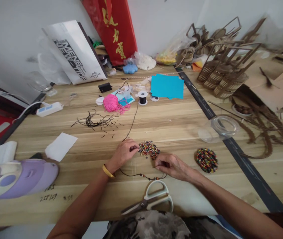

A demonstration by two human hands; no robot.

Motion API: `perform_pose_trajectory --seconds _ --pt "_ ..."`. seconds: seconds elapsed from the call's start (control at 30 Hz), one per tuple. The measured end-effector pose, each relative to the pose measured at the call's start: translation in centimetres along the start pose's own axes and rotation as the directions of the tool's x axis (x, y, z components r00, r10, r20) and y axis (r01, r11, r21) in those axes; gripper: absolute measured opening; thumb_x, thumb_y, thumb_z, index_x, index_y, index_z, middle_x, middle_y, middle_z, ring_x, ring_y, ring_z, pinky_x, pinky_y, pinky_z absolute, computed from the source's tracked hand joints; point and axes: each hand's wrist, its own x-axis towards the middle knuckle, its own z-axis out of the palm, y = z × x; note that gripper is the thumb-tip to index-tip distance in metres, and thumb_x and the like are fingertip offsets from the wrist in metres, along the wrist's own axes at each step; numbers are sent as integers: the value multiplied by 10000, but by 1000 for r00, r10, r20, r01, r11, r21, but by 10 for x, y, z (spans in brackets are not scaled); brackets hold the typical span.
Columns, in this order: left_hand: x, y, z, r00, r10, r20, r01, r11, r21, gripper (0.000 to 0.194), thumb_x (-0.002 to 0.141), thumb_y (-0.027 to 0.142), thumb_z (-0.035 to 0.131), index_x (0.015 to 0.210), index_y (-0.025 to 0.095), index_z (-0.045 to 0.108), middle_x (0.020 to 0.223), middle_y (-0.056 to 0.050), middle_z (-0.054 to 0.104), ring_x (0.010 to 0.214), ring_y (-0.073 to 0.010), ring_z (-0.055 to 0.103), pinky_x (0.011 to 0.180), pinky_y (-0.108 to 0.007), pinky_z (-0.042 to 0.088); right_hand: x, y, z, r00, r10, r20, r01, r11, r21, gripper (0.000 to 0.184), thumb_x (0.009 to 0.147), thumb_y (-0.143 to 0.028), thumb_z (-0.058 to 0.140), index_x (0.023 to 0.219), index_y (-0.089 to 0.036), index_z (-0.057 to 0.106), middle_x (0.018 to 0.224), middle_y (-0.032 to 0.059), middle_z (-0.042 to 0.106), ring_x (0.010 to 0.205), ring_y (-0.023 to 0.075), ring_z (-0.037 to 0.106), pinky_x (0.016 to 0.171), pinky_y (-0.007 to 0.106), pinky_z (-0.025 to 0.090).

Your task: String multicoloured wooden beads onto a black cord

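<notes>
A small pile of colourful beads [149, 148] lies on the table between my two hands. My left hand [126, 152] has its fingertips pinched together at the pile's left edge; whatever is between them is too small to make out. My right hand [171, 165] pinches a thin black cord [131, 174] close to its end, just below the pile. Several beads are threaded on this cord, which sags in a curve between the hands. Beyond my left hand the cord leads up to a white spool [142, 98] wound with black cord. White-handled scissors [148, 198] lie close to my body.
A coil of strung beads [206, 160] lies to the right. Black cord pieces [91, 120], a pink yarn ball [110, 103] and blue sheets [167, 86] are farther back. A purple-and-white device [29, 179] stands left; wooden basket-like pieces [225, 78] are back right.
</notes>
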Motion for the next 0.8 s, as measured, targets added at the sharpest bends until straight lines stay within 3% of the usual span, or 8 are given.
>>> perform_pose_trajectory --seconds 0.27,0.8 --pt "2 -2 4 997 4 -74 -5 1000 -9 81 804 131 604 768 154 672 760 -37 659 722 -144 583 694 -262 458 1 0 -1 1000 6 2 -6 1000 -2 64 811 -113 569 772 -147 607 691 -11 565 592 94 490 554 201 368" --pt "0 1 8 997 13 -74 -7 997 80 57 803 125 619 801 146 671 796 -52 658 774 -174 593 745 -291 461 2 -3 -2 1000 -15 -13 15 1000 -13 67 805 -108 569 772 -142 616 684 -4 570 598 100 502 562 201 374"
